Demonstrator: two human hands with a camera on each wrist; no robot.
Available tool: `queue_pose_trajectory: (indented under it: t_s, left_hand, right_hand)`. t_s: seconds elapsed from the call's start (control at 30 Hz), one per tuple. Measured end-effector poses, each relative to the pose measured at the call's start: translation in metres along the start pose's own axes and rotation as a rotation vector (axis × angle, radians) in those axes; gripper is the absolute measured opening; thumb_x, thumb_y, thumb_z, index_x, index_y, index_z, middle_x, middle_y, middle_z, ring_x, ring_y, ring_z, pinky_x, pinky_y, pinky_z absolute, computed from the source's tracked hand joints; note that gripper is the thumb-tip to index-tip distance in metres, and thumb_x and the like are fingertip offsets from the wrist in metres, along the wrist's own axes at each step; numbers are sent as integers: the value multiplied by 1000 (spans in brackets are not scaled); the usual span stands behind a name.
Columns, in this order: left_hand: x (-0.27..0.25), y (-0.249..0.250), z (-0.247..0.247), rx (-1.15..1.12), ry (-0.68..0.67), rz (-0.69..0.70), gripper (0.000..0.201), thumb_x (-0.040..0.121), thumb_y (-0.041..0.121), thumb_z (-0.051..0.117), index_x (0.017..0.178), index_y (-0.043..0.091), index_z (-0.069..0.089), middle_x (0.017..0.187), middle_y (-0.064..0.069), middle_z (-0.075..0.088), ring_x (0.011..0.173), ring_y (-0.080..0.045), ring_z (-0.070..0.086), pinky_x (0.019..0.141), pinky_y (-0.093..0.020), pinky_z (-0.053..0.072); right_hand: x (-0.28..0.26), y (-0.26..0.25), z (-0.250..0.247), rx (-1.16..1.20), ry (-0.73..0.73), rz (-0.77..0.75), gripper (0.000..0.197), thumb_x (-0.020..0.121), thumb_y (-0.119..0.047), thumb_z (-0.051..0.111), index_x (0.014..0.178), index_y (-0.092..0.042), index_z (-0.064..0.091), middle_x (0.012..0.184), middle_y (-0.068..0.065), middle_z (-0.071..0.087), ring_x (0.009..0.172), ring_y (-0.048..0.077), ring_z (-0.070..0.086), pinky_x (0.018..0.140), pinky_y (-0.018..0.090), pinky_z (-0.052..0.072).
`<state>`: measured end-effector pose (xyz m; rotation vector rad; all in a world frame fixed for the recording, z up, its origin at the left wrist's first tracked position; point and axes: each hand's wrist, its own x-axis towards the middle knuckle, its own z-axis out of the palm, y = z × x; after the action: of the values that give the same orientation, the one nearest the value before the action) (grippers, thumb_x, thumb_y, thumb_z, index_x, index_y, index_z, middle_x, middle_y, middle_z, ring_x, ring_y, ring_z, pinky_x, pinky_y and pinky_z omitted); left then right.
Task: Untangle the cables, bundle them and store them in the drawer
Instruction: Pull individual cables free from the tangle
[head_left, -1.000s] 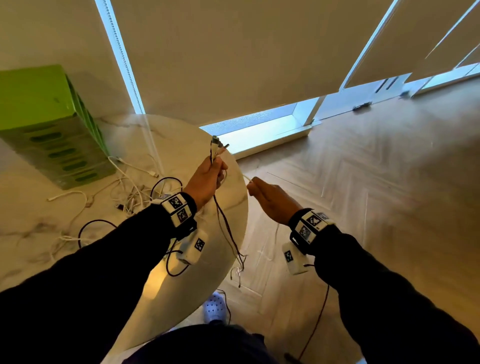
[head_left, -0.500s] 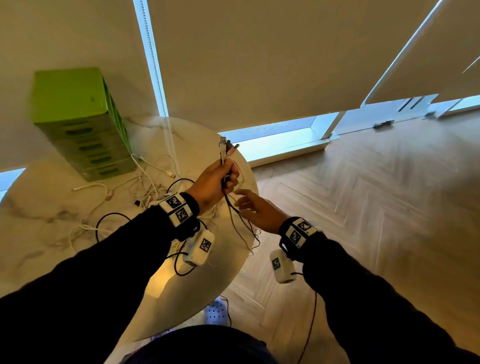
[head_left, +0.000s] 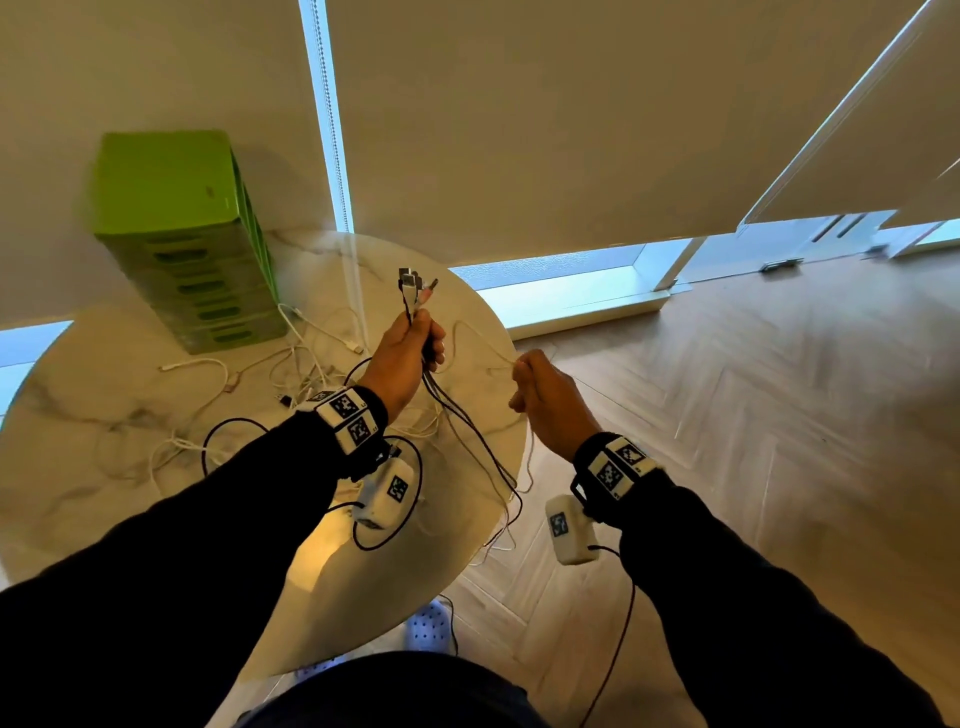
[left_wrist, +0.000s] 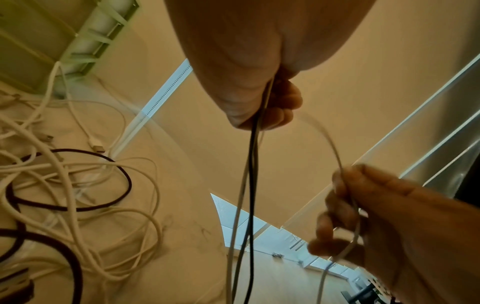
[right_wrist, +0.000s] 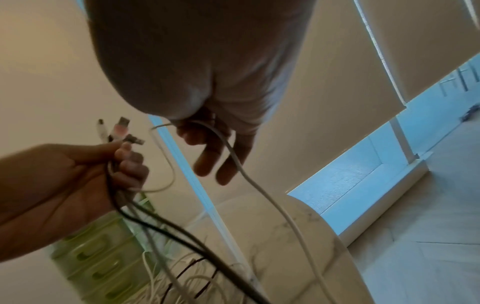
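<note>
The left hand (head_left: 410, 353) is fisted round a gathered bunch of cables (head_left: 467, 431), plugs up, their tails trailing over the tabletop (head_left: 78, 364) edge. The right hand (head_left: 545, 400) pinches one thin white cable (left_wrist: 330, 139) looping from that bunch. It looks like the untangling stage: next, draw this strand free along its length. More cables lie tangled beside the green drawer unit (head_left: 176, 234).

left hand (head_left: 402, 358): raised, fist closed; right hand (head_left: 550, 400): fingers curled, pinching

Dim, backlit, motion-blurred wide-angle views
</note>
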<state>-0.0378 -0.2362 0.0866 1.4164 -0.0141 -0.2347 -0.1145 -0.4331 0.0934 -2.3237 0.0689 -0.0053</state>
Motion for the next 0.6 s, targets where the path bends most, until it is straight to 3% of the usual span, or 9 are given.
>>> queue_pose_trajectory:
  t_s: [0.07,0.13,0.2,0.27,0.33,0.43,0.5,0.53,0.6]
  left_hand:
    - [2,1,-5,-50,-5,-22,38,110,27,33,82,13,54,65,0,56,61,-16,51,60,-26,41]
    - [-1,6,-5,-109,-53,-49,38,110,27,34,82,12,54,66,-1,58,63,-18,53,59,-26,44]
    - [-6,12,-2,-133,-110,-65,37,110,25,34,83,11,55,69,-4,62,64,-19,58,61,-28,48]
    - [-9,14,1,-132,-163,-78,36,110,25,34,85,10,56,71,-5,66,68,-22,63,68,-31,52]
    - [-12,14,5,-92,-219,-75,36,110,27,35,87,10,57,75,-5,70,78,-27,66,79,-37,54]
    - [-18,21,9,120,-283,-10,35,110,31,33,94,14,60,89,-6,73,95,-21,68,93,-36,52]
    - [-18,26,7,250,-303,2,34,109,31,36,94,17,63,101,-6,73,96,-11,65,92,-30,50]
    - [-16,27,5,285,-313,-10,33,109,29,38,93,16,65,99,-5,71,92,-11,64,90,-29,49]
    - [-12,28,-3,298,-329,-54,25,106,26,46,96,12,64,88,-5,64,79,-14,58,81,-32,47]
  right_hand:
    - [2,22,-9,-286,-109,133,23,107,-23,35,107,-8,51,98,12,66,86,25,66,66,21,49]
    - [-1,40,-14,-548,-344,373,30,102,-25,46,124,-5,50,125,18,60,110,32,61,86,33,49]
    - [-7,45,-12,-553,-500,483,70,90,-38,67,144,-9,35,146,16,45,130,31,49,102,39,44]
    - [-6,33,-4,-433,-485,288,108,73,-53,81,154,-18,20,158,8,28,142,28,34,114,45,36]
    - [-4,10,9,-298,-460,70,116,67,-63,81,156,-24,16,162,3,22,146,25,27,118,48,30]
    - [6,-27,30,-69,-475,-24,80,86,-53,69,149,-20,34,152,5,43,138,19,43,115,46,37]
    - [10,-47,38,182,-435,-18,36,100,-29,57,127,-8,52,122,9,64,111,22,63,104,49,48]
    - [9,-54,40,313,-395,2,23,103,-20,50,117,-3,54,103,11,66,93,23,66,97,49,53]
    - [6,-65,40,464,-306,21,21,107,-17,39,115,-1,50,79,6,52,67,17,54,73,38,56]
